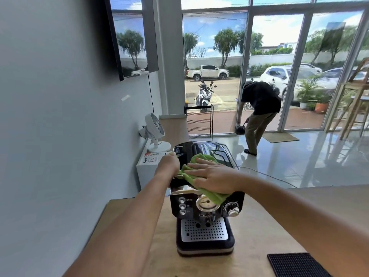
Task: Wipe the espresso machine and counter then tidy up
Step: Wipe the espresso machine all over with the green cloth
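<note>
The black and chrome espresso machine (203, 206) stands on the pale wooden counter (259, 226), near its far left end beside the grey wall, with the pressure dial, buttons and perforated drip tray facing the wearer. On its top lies the green microfibre cloth (207, 193), spread from the rear of the top plate forward, with one corner hanging over the front edge above the dial. The right hand (211, 174) lies flat on the cloth with fingers straight and slightly fanned. It presses rather than pinches, which suits sliding the cloth across the broad top surface. The left hand (169, 162) is at the machine's upper left edge, its fingers curled over the raised rim there. This looks like a steadying hold, so the machine does not skid on the counter under the push of the wiping; the fingertips themselves are hidden behind the hand. The wipe seems to be in its machine stage, with the front panel, the tray and the counter apparently not yet done. At the near right corner of the counter sits a black ribbed rubber mat (295, 264), well apart from the machine. Beyond the counter's far end a low white cabinet (142, 174) carries a white desk fan (155, 132), and farther off a person in a dark shirt (259, 100) bends over by the glass doors.
</note>
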{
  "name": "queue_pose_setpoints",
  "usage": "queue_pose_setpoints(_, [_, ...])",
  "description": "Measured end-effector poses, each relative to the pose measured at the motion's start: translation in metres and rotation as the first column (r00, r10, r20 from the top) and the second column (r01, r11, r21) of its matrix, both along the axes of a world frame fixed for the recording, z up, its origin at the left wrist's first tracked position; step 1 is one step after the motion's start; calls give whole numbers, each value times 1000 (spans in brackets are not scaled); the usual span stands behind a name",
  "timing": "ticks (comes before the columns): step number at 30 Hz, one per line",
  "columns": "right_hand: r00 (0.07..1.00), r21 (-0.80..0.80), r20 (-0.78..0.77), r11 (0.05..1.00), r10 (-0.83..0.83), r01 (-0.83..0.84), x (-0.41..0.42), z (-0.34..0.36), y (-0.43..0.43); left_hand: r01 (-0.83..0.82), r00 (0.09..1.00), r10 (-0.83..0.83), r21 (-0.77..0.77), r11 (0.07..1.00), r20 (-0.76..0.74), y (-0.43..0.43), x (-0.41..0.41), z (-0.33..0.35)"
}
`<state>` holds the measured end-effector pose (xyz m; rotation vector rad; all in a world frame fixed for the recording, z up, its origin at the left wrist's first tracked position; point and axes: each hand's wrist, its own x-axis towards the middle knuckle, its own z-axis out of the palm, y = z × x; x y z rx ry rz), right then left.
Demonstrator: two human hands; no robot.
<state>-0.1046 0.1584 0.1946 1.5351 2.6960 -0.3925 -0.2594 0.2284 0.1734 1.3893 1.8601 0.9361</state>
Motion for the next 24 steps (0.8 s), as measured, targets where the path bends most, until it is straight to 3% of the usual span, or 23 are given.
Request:
queue_pose_setpoints(4, [982,-41,-94,986,-166,163,13,12,26,40,997,-41,-7,999,-71,3,-3,0])
queue_pose_setpoints(8, [932,30,-19,932,-361,362,-26,2,63,52,998,-53,-25,998,-46,-2,-2,4])
queue_pose_setpoints(12, [982,92,62,981,-179,173,-50,-3,43,46,998,-46,-6,999,48,-6,-4,6])
queue_pose_setpoints(15, [997,71,-61,997,-40,44,-26,-2,6,31,996,-30,-7,1000,78,-6,-4,5])
queue_pose_setpoints(18, [980,170,-198,985,7,27,10,-8,-21,49,989,-44,-29,998,139,-6,-3,5])
queue_pose_setpoints(20, [907,238,-420,961,-29,141,26,-14,-27,49,992,-46,-26,998,117,-5,0,4])
queue_pose_setpoints(22, [706,155,-703,950,-86,270,27,-19,-30,47,998,-46,-24,999,30,-7,-1,5])
queue_pose_setpoints(23, [613,99,-784,955,-97,278,21,-19,-33,55,998,-55,-15,998,-6,-8,-1,6])
queue_pose_setpoints(24, [577,73,-812,965,-88,251,12,-19,-36,81,995,-81,-5,997,-64,-7,-1,6])
